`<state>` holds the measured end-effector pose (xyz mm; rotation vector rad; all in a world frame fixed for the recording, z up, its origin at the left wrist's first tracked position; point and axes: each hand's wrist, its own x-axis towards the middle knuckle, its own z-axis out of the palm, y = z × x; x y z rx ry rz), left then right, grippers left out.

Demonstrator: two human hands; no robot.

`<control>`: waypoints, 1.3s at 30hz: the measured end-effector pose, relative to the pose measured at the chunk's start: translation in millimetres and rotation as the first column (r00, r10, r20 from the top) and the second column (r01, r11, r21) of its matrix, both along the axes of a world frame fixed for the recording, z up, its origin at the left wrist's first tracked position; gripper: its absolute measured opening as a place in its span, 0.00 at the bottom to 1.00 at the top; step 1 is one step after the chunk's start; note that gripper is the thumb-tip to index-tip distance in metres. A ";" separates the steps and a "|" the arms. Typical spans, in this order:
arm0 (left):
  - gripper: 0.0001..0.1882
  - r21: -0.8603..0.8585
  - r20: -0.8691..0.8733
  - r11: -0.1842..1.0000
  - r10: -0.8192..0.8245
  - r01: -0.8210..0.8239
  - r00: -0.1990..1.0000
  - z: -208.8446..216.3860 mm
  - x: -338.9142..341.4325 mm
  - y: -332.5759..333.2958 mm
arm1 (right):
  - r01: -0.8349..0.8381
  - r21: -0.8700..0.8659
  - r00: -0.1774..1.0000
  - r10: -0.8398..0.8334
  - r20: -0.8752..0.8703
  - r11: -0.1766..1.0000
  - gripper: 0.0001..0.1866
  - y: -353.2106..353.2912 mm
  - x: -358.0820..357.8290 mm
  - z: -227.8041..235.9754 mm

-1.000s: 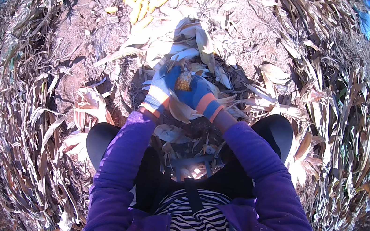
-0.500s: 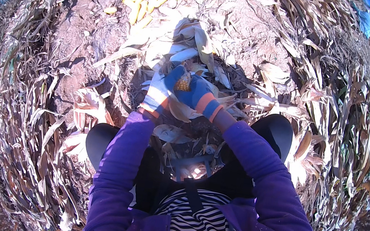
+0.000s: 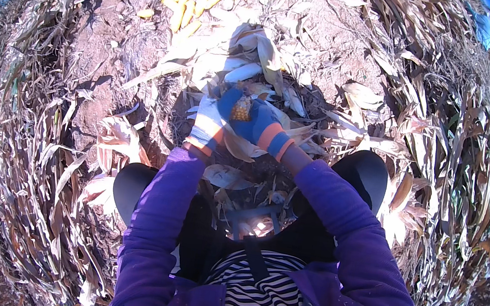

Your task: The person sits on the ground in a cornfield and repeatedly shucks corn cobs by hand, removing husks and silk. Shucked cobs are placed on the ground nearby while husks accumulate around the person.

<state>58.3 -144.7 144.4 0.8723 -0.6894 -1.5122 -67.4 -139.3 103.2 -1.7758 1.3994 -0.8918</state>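
Between my two gloved hands is an ear of corn (image 3: 241, 110), its yellow kernels showing in the gap and the rest covered by my fingers. My left hand (image 3: 217, 111), in a blue and grey glove with an orange cuff band, is closed around the ear's left side. From the right, my right hand (image 3: 255, 124) in a matching glove grips it too. A pale dry husk (image 3: 242, 148) hangs below the ear. Just beyond my hands lie loose whitish husks (image 3: 242, 72).
Several bare yellow ears of corn (image 3: 186, 2) lie on the soil at the far left. Dry stalks (image 3: 40, 187) are heaped along the left side, with more stalks (image 3: 457, 158) on the right. Scattered husks (image 3: 362, 97) surround my bent knees.
My hands have shifted very slightly around the ear of corn, the left fingers dropping a little. Everything else stays where it was.
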 end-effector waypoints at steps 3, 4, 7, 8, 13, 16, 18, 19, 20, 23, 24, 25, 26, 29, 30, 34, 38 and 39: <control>0.08 0.007 -0.043 1.000 -0.022 0.022 0.999 5.0 -0.8 1.9 | -0.004 -0.039 1.000 0.003 -0.004 0.999 0.24 0.9 -0.8 -1.3; 0.08 0.004 -0.049 1.000 -0.030 0.030 0.998 5.6 -0.3 2.2 | -0.006 -0.054 1.000 0.005 -0.008 0.999 0.24 1.3 -0.5 -0.7; 0.09 -0.008 0.013 0.999 -0.034 0.034 0.999 2.8 1.1 1.1 | -0.020 -0.076 1.000 0.018 -0.025 0.997 0.23 0.5 -1.0 -0.3; 0.09 -0.011 -0.020 1.000 -0.024 0.024 1.000 1.3 0.2 0.0 | -0.020 -0.068 0.999 0.018 -0.033 0.997 0.23 0.1 -1.8 -0.3; 0.10 0.079 -0.015 0.997 0.015 -0.013 1.000 -16.6 10.6 -7.4 | -0.010 -0.019 0.999 0.009 -0.032 1.000 0.22 6.4 2.4 19.5; 0.11 0.106 0.049 0.994 0.003 -0.008 0.999 -16.0 11.2 -6.5 | -0.002 -0.007 0.997 0.001 -0.073 1.000 0.23 7.5 2.9 25.8; 0.11 0.045 0.001 0.999 0.024 -0.024 1.000 -9.7 5.9 -2.8 | 0.008 -0.022 0.995 -0.010 -0.095 1.000 0.24 7.1 0.9 24.4; 0.11 0.015 -0.024 0.999 0.034 -0.034 0.999 -6.3 3.6 -1.5 | 0.012 -0.030 0.994 -0.015 -0.106 0.999 0.24 6.7 0.0 22.8; 0.11 0.017 -0.013 0.999 0.039 -0.039 0.999 -6.9 3.3 -2.1 | 0.012 -0.019 0.994 -0.014 -0.106 1.000 0.24 5.8 0.2 21.0; 0.11 0.028 0.023 0.997 0.072 -0.073 0.997 -11.4 6.4 -3.9 | 0.009 0.004 0.993 -0.009 -0.115 1.000 0.25 3.8 3.3 15.4; 0.11 0.037 0.034 0.995 0.091 -0.092 0.995 -11.7 6.9 -4.1 | 0.011 0.007 0.992 -0.010 -0.127 1.000 0.25 3.8 3.7 13.8; 0.11 0.046 0.045 0.993 0.109 -0.111 0.993 -12.0 7.3 -4.0 | 0.014 0.009 0.990 -0.012 -0.138 1.000 0.25 3.8 3.9 12.3; 0.12 0.049 0.064 0.991 0.122 -0.125 0.991 -12.5 8.0 -2.8 | 0.012 0.001 0.992 -0.012 -0.128 1.000 0.26 3.6 4.3 10.7; 0.16 0.023 0.218 0.992 0.119 -0.127 0.969 -13.3 7.1 -1.3 | 0.018 -0.009 0.995 -0.019 -0.097 1.000 0.27 1.8 1.8 2.5; 0.17 -0.006 0.338 0.994 0.102 -0.106 0.936 -19.0 11.0 -3.9 | 0.019 -0.002 0.997 -0.019 -0.080 1.000 0.27 1.5 3.1 1.8; 0.21 -0.124 0.679 0.990 0.129 -0.060 0.723 -34.3 23.5 -7.0 | 0.010 0.062 0.998 -0.007 -0.057 0.998 0.29 -0.7 6.1 -2.2; 0.23 0.162 0.204 0.973 0.129 -0.163 0.970 -21.2 15.6 -5.0 | -0.008 0.086 1.000 0.008 -0.004 0.996 0.30 -2.7 5.9 -10.6; 0.23 0.145 0.217 0.974 0.139 -0.172 0.966 -23.0 14.3 -6.6 | 0.002 0.079 1.000 -0.002 0.005 0.997 0.30 -5.6 5.5 -18.3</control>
